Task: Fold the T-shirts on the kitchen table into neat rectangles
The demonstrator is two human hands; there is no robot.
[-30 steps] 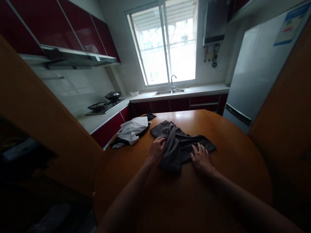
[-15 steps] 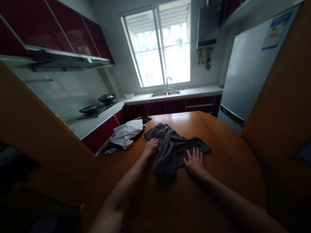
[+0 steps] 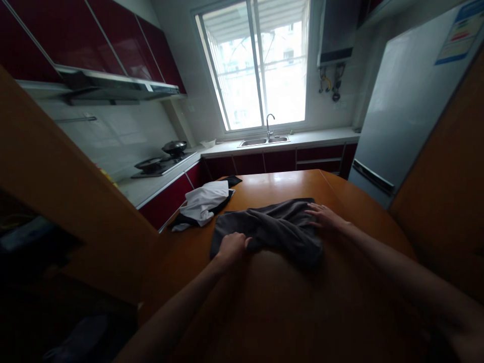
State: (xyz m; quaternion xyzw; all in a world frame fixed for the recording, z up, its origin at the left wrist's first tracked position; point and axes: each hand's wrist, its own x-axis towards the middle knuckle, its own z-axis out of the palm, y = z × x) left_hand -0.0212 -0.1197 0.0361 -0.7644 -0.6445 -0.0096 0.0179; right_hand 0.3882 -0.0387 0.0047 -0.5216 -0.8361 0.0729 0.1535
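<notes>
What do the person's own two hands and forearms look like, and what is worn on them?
The left hand and the right hand wear no gloves. No sleeve or watch shows on the left forearm or right forearm. The picture is too dim to rule out thin rings.

"What carried the cloths?"
"It was a brown wooden table (image 3: 280, 180), with rounded edge, in the lower middle of the frame."
"And on it?"
"A dark grey cloth (image 3: 264, 224) lay wrinkled near the centre; white-and-black clothes (image 3: 207, 199) lay crumpled left of it."
</notes>
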